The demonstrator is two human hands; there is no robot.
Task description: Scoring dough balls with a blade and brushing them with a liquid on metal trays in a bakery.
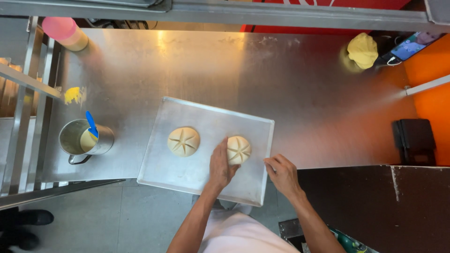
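A metal baking tray [197, 175] lies on a steel table, its near edge hanging over the table's front. Two round dough buns with star-shaped cuts sit on it: one [183, 141] left of centre, the other [240, 149] towards the right. My left hand [221, 165] rests on the tray with its fingers against the left side of the right bun. My right hand [282, 173] grips the tray's right edge with curled fingers.
A steel mug [84, 140] with yellow liquid and a blue-handled brush stands left of the tray. A yellow lump of dough [362, 50] and a phone [412, 46] lie at the back right. A pink-capped bottle [65, 33] is back left. A dark counter [375, 206] is at the right.
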